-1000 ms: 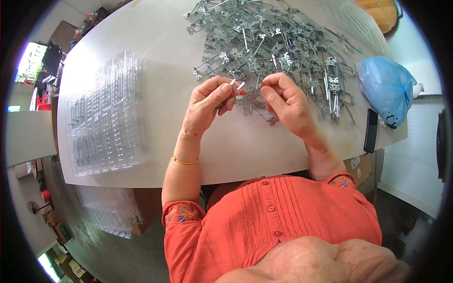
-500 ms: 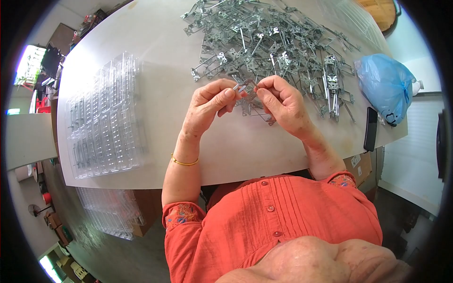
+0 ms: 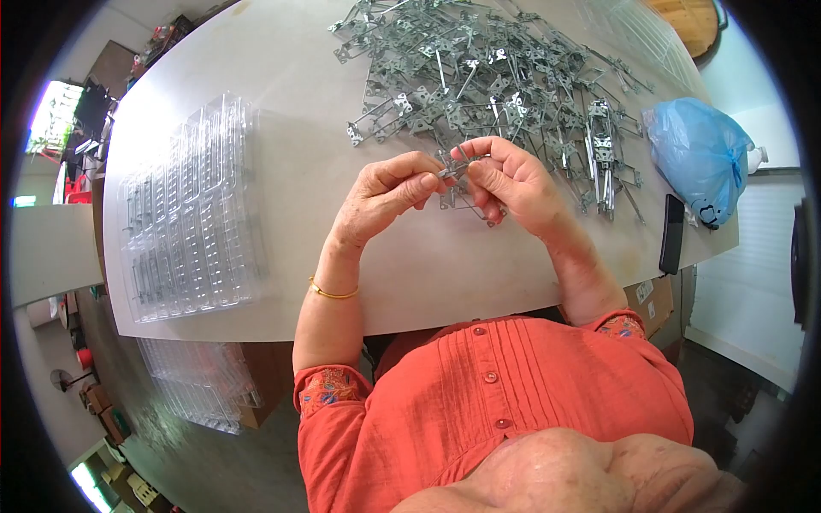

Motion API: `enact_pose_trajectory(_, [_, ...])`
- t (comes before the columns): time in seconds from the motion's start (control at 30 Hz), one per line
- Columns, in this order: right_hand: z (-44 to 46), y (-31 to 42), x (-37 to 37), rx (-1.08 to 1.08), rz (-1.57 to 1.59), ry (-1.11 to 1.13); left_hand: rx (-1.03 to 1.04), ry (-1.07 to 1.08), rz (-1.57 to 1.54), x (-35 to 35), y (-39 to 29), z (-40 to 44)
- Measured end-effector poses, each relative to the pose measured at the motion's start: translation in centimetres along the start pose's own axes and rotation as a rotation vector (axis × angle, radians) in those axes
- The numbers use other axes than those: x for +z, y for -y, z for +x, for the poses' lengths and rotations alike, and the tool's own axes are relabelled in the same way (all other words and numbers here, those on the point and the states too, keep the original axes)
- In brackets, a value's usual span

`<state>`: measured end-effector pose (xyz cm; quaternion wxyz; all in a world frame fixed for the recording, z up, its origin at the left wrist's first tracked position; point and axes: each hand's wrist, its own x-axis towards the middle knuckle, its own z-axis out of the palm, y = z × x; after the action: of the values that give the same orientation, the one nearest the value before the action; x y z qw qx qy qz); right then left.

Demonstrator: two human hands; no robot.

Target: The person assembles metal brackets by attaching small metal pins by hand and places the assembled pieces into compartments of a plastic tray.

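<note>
My left hand [image 3: 385, 195] and my right hand [image 3: 513, 184] meet over the white table, fingertips almost touching. Between them is a small grey metal part [image 3: 453, 169], pinched by the thumb and forefinger of each hand. Its exact shape is partly covered by the fingers. Just behind my hands spreads a large tangled pile of metal brackets and rods [image 3: 479, 73]. A few loose brackets lie beneath my right hand's fingers. Several metal pieces lie lined up [image 3: 604, 152] at the pile's right side.
Clear plastic trays [image 3: 192, 214] with metal pieces in them lie at the left of the table [image 3: 410, 295]. On the right are a blue plastic bag [image 3: 699, 158] and a black phone [image 3: 672, 233]. More clear trays [image 3: 201, 385] stand below the table's left edge.
My hands have come closer together, and my right hand has moved left onto the metal part. The part has turned between the fingertips.
</note>
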<state>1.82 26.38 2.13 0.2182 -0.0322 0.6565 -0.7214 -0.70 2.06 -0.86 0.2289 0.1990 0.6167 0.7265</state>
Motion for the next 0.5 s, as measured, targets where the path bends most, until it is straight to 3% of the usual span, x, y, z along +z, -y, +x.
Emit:
enact_pose_trajectory(0.23, [0.1, 0.0, -0.6, 0.081, 0.244, 0.114, 0.020, 0.108, -0.011, -0.2, -0.7, -0.1])
enact_pose_trajectory(0.33, [0.2, 0.0, -1.0, 0.068, 0.102, 0.113, 0.059, 0.158, 0.005, 0.3, -0.8, -0.2])
enact_pose_trajectory(0.4, [0.0, 0.1, -0.9, 0.019, 0.052, 0.019, 0.110, 0.195, 0.027, 0.4, -0.4, -0.1])
enact_pose_trajectory(0.5, [0.0, 0.0, -0.9, -0.101, 0.020, -0.142, 0.022, 0.150, -0.045, 0.7, -0.9, -0.6])
